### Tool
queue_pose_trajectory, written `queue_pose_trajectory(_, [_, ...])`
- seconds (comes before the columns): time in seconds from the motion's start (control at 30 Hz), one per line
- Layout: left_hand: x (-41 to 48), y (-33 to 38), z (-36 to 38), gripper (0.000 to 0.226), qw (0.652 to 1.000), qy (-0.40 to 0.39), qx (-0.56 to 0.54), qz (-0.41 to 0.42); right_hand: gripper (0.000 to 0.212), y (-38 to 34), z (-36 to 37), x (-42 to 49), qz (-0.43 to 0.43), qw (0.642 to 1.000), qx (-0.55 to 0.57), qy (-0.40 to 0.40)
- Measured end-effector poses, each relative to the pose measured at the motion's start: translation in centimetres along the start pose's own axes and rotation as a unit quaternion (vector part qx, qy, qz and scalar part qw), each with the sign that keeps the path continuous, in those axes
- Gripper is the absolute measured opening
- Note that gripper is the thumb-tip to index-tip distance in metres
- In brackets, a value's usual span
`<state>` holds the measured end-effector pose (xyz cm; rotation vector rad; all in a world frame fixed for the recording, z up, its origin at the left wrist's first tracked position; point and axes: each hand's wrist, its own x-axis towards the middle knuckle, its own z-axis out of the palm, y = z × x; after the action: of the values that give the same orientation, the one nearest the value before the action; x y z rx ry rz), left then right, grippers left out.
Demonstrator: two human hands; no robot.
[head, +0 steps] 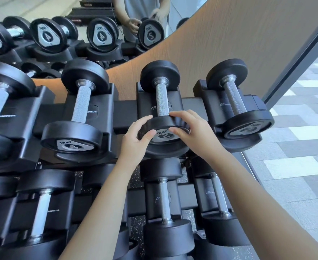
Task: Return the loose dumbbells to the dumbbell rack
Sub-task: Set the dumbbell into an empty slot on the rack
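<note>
The dumbbell (162, 117) lies in its rack (126, 111) cradle; left hand (135, 136) and right hand (190, 128) curl around its near end. Fingers could get pinched underneath.

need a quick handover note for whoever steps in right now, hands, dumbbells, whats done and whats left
Left hand: fingers on the near head of the 2 dumbbell, left side.
Right hand: gripping the same head from the right.
The 2 dumbbell lies in its cradle on the top tier of the rack, between the 4 dumbbell and another 2 dumbbell.
Done: the dumbbell appears seated.
Left: let go; no loose dumbbells are in view, so check the floor.
</note>
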<state>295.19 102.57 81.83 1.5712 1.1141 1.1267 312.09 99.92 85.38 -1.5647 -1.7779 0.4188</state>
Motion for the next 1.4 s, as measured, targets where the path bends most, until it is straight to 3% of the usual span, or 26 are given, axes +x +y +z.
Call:
queue_pose_trajectory(0.27, [-0.1,0.0,0.1,0.035,0.999,0.016,-0.025,-0.030,0.033,0.2,-0.4,0.5,0.008,1.000,-0.001,-0.007])
queue_pose_trajectory(0.47, [0.9,0.7,0.2,0.037,0.995,0.008,0.099,0.032,0.027,1.9,-0.4,-0.2,0.063,0.991,0.115,0.003])
queue_pose_trajectory(0.7, [1.6,1.5,-0.3,0.038,0.987,0.000,0.151,0.063,0.027,2.5,1.0,-0.9,0.109,0.966,0.231,0.031])
queue_pose_trajectory(1.13, [0.7,1.5,0.4,0.038,0.994,0.024,0.105,0.015,0.027,2.5,0.7,-0.6,0.109,0.965,0.235,0.025])
queue_pose_trajectory(1.4, [-0.4,2.1,0.5,0.041,0.989,0.002,0.147,0.013,0.029,2.2,0.9,-1.5,0.109,0.960,0.256,0.038])
